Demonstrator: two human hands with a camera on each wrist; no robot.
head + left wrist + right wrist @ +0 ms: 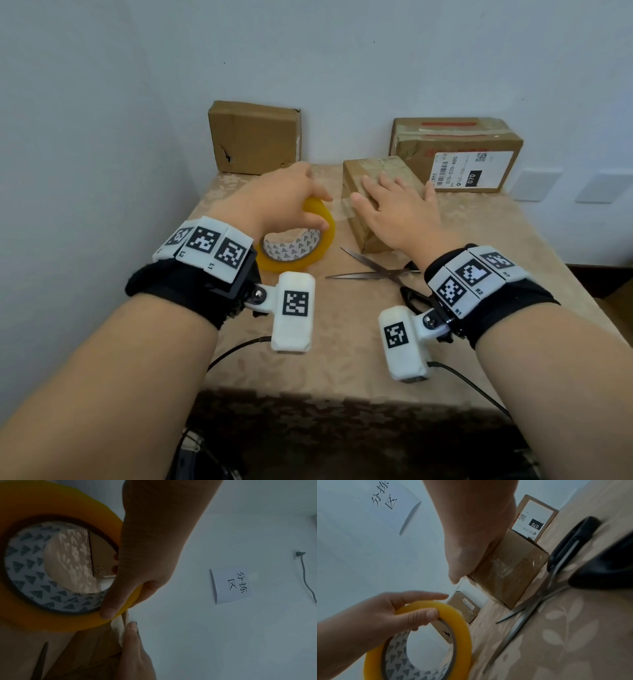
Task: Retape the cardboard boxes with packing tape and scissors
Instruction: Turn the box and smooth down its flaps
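Holding the tape roll (301, 240) by its rim, my left hand (284, 195) curls round it just beside the small box (373, 205). My right hand (397, 212) lies flat and spread on the box top. Tape looks light and sticky; the box feels stiff, I think. Scissors (376, 270) lie near, blades open, so I keep clear.

The tape roll (310, 255) was translucent yellow, its white core printed with small dark triangles. The three boxes were plain brown cardboard; the far right one (459, 154) bore red stripes and a white label with a black patch. The scissors (383, 272) had silver blades and black handles. The desk (342, 359) cloth was beige with a paler leaf pattern.
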